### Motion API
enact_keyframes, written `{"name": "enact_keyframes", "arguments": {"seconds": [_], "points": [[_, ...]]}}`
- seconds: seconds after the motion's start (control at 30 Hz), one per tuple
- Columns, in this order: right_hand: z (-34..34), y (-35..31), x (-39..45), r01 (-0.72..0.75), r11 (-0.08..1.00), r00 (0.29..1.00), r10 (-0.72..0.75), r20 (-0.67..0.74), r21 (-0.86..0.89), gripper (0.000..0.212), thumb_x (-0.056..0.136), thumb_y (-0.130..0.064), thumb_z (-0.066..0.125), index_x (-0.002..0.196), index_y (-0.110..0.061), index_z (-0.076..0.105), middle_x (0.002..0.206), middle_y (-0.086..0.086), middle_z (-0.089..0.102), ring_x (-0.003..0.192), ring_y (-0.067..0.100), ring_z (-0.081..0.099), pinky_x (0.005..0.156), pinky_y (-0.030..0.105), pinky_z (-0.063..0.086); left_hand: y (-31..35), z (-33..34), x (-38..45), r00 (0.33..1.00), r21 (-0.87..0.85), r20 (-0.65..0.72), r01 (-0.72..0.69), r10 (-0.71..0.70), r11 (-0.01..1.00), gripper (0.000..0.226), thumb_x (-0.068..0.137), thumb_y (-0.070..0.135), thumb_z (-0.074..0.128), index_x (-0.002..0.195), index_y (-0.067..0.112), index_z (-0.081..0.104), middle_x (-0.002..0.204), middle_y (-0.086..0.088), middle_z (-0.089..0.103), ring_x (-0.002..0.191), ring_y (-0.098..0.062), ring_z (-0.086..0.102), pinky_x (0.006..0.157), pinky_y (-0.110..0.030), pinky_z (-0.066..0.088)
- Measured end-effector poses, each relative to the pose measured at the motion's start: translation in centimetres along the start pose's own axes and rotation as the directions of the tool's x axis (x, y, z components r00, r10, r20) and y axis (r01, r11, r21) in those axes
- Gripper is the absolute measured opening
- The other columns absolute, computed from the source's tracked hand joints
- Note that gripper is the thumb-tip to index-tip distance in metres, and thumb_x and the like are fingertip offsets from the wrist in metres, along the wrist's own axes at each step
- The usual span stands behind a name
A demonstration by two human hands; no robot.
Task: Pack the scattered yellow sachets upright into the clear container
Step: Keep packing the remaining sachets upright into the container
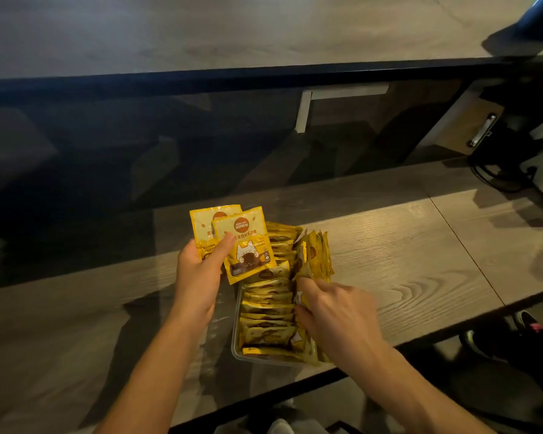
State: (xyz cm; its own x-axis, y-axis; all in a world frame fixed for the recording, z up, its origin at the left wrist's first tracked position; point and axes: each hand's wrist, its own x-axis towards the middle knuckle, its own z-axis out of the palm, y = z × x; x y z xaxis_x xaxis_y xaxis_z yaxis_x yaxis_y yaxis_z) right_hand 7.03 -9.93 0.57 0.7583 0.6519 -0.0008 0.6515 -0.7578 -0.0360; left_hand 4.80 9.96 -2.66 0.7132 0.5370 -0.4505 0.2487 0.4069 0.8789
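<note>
My left hand point(199, 270) grips two yellow sachets point(245, 242), fanned and face up, just above the far left corner of the clear container point(236, 346). The container stands on the wooden table near its front edge. A row of upright sachets point(267, 308) fills its left side. My right hand point(336, 314) reaches into the right side with fingers curled among a bunch of upright sachets point(317, 255); the fingertips are hidden by the packets.
The wooden table point(405, 261) runs left and right, its front edge point(420, 339) close below the container. A dark glass panel point(138, 145) rises behind it. A clipboard point(470, 123) and black cables point(496, 177) are at the far right. Shoes point(496, 339) show below the table.
</note>
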Motion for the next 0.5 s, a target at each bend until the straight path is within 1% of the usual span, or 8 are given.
{"name": "enact_keyframes", "arguments": {"seconds": [0.07,0.1,0.17,0.27,0.3,0.33,0.43,0.5], "points": [[0.4,-0.1,0.3,0.012,0.999,0.999,-0.014,-0.048,-0.051,0.024,0.065,-0.032,0.085,0.077,-0.022,0.066,0.061,-0.008,0.064,0.054,0.016,0.059,0.044,0.024,0.035,-0.1,0.0,0.0,1.0,0.012,-0.001,-0.008,0.008,1.0,0.027,0.09,0.029,0.069,0.116,0.025,0.064,0.108,0.005,0.076,0.099,-0.015,0.073,0.091,-0.048,0.057],[0.8,-0.2,0.4,0.01,0.997,0.999,-0.014,-0.049,-0.076,0.022,0.067,-0.032,0.084,0.076,-0.022,0.066,0.062,-0.007,0.066,0.062,0.018,0.06,0.051,0.029,0.042,-0.1,0.0,0.1,1.0,0.015,-0.001,-0.011,0.011,1.0,0.026,0.09,0.03,0.069,0.115,0.026,0.065,0.107,0.006,0.076,0.098,-0.015,0.074,0.09,-0.047,0.057],[1.6,-0.5,0.8,-0.019,0.992,1.0,0.018,-0.003,-0.121,0.015,0.075,-0.03,0.076,0.076,-0.022,0.064,0.067,-0.005,0.068,0.075,0.022,0.059,0.066,0.037,0.045,-0.2,0.1,0.1,1.0,0.024,-0.006,-0.016,0.016,1.0,0.024,0.09,0.031,0.069,0.113,0.027,0.065,0.105,0.007,0.077,0.096,-0.013,0.074,0.087,-0.044,0.058],[2.8,-0.8,1.0,-0.042,0.995,0.999,0.045,0.028,-0.086,0.007,0.082,-0.027,0.066,0.081,-0.02,0.065,0.075,-0.003,0.07,0.084,0.025,0.058,0.078,0.041,0.049,-0.4,0.2,0.1,1.0,0.024,0.0,-0.03,0.03,0.999,0.021,0.09,0.031,0.069,0.111,0.029,0.066,0.104,0.008,0.077,0.095,-0.012,0.074,0.081,-0.04,0.059],[3.2,-0.8,0.9,-0.04,0.997,0.999,0.042,0.029,-0.072,0.01,0.083,-0.026,0.062,0.086,-0.018,0.067,0.078,-0.002,0.07,0.086,0.026,0.058,0.082,0.042,0.049,-0.5,0.3,0.0,0.999,0.024,0.005,-0.037,0.037,0.999,0.019,0.09,0.031,0.069,0.109,0.03,0.066,0.103,0.009,0.077,0.094,-0.011,0.074,0.079,-0.038,0.058],[3.4,-0.7,0.8,-0.037,0.997,0.999,0.039,0.029,-0.066,0.019,0.085,-0.028,0.055,0.092,-0.017,0.068,0.083,0.0,0.07,0.087,0.026,0.058,0.085,0.044,0.049,-0.5,0.3,-0.1,0.999,0.028,0.007,-0.042,0.042,0.999,0.018,0.09,0.031,0.069,0.108,0.03,0.066,0.102,0.009,0.077,0.094,-0.011,0.074,0.077,-0.036,0.058],[3.8,-0.6,0.2,0.013,0.998,0.999,-0.01,0.051,-0.054,0.051,0.086,-0.036,0.035,0.115,-0.008,0.066,0.098,0.006,0.07,0.096,0.03,0.06,0.1,0.053,0.045,-0.6,0.6,-0.3,0.999,0.048,0.005,-0.041,0.041,0.998,0.018,0.09,0.033,0.069,0.107,0.031,0.066,0.102,0.009,0.077,0.095,-0.011,0.074,0.078,-0.037,0.059],[3.7,-0.2,0.0,0.038,0.998,0.995,-0.034,0.096,-0.041,0.059,0.089,-0.04,0.029,0.126,-0.008,0.061,0.105,0.007,0.067,0.102,0.03,0.059,0.106,0.052,0.04,-0.6,0.6,-0.4,0.999,0.048,0.012,-0.047,0.046,0.998,0.018,0.09,0.032,0.069,0.108,0.031,0.066,0.103,0.009,0.077,0.095,-0.011,0.074,0.079,-0.038,0.059]]}}
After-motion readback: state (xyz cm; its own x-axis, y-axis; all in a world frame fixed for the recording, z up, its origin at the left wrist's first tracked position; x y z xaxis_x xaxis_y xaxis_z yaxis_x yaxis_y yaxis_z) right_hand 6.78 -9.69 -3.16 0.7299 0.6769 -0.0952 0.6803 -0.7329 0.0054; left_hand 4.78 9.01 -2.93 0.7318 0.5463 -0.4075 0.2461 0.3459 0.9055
